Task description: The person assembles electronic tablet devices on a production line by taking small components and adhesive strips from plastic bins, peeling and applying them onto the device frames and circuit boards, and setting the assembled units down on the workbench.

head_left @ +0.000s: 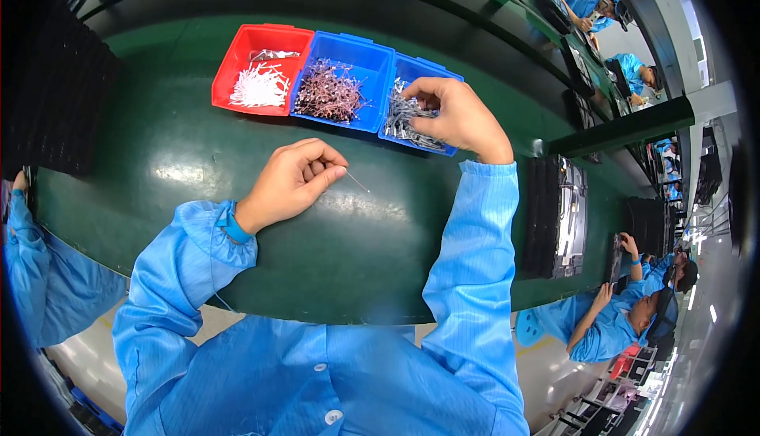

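My left hand (294, 181) is over the green table, thumb and forefinger pinched on a thin wire-like piece (359, 181) that has a small light tip. My right hand (459, 115) reaches into the right-hand blue bin (454, 151), its curled fingers among small grey metallic-looking parts (400, 119). What its fingertips grip, if anything, is hidden. The middle blue bin (370, 60) holds a heap of small reddish-brown parts with thin leads (328, 92). White slender pieces (260, 86) lie in the red bin (229, 68) at the left, with a silvery bundle behind them.
The three bins stand side by side on the green table (190, 167). A stack of black trays (59, 96) rises at the left; another stack of flat black units (558, 214) stands at the right. Co-workers in blue sit nearby, one close at the right (617, 325).
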The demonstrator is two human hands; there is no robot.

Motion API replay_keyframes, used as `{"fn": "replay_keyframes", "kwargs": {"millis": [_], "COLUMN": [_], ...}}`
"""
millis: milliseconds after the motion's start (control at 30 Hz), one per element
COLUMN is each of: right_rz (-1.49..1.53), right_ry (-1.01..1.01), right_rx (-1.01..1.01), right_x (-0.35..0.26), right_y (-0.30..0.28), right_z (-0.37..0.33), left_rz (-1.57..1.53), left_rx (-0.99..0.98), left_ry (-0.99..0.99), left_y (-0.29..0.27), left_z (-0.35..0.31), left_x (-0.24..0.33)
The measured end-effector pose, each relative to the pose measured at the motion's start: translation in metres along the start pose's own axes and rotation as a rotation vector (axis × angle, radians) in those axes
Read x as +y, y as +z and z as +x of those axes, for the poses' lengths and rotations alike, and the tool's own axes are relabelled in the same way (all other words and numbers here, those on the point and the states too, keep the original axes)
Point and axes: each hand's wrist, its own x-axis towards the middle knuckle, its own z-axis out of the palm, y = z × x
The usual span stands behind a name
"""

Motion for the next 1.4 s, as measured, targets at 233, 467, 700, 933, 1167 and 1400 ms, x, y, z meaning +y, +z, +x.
{"fn": "replay_keyframes", "kwargs": {"millis": [233,467,700,933,1167,1400], "right_rz": [0.105,0.191,-0.082,-0.402,-0.419,-0.423], "right_ry": [0.055,-0.033,-0.035,0.114,0.096,0.196], "right_rx": [-0.061,0.044,0.215,0.157,0.053,-0.06], "right_x": [-0.003,0.005,0.017,-0.023,-0.031,-0.023], "right_y": [0.0,0.001,-0.002,0.017,0.01,0.012], "right_z": [0.0,-0.002,-0.003,-0.007,-0.017,-0.008], "left_rz": [-0.004,0.0,0.001,-0.001,0.002,0.026], "left_rx": [-0.003,-0.004,-0.005,0.002,0.004,0.005], "left_ry": [-0.013,-0.007,-0.001,-0.005,0.01,0.035], "left_y": [-0.001,-0.001,0.0,-0.001,-0.001,-0.002], "left_z": [0.0,0.0,0.0,0.0,0.0,-0.002], "left_x": [0.002,0.002,0.002,0.0,0.001,0.001]}}
